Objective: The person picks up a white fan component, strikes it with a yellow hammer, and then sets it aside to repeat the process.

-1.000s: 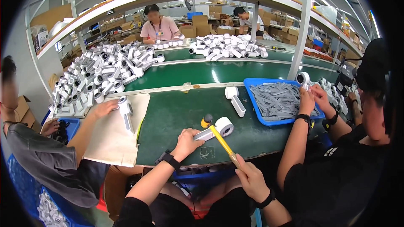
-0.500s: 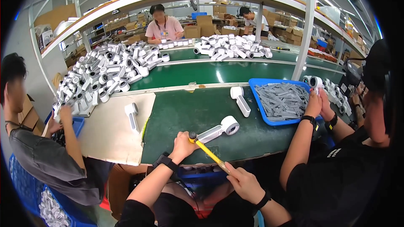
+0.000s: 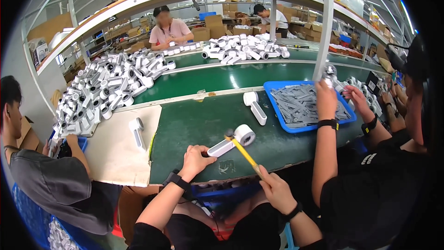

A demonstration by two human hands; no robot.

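Note:
A white fan-shaped housing, with a round hollow head and a grey-striped handle, lies on the green bench top in front of me. My left hand grips its handle end between thumb and fingers. My right hand is wrapped round the yellow handle of a hammer. The dark hammer head is over the housing, close to where handle and round head join; whether it touches cannot be told. A similar housing lies farther off, and another rests on the cardboard to the left.
A blue tray of grey strips stands at the right. White housings are heaped at the far left, with another heap beyond the green belt. Co-workers sit close on both sides; a metal post rises behind the tray.
The hammer head has moved from beside my left hand up along the handle toward the round head. The right-hand co-worker's hands have moved apart, one over the tray. The view has shifted slightly.

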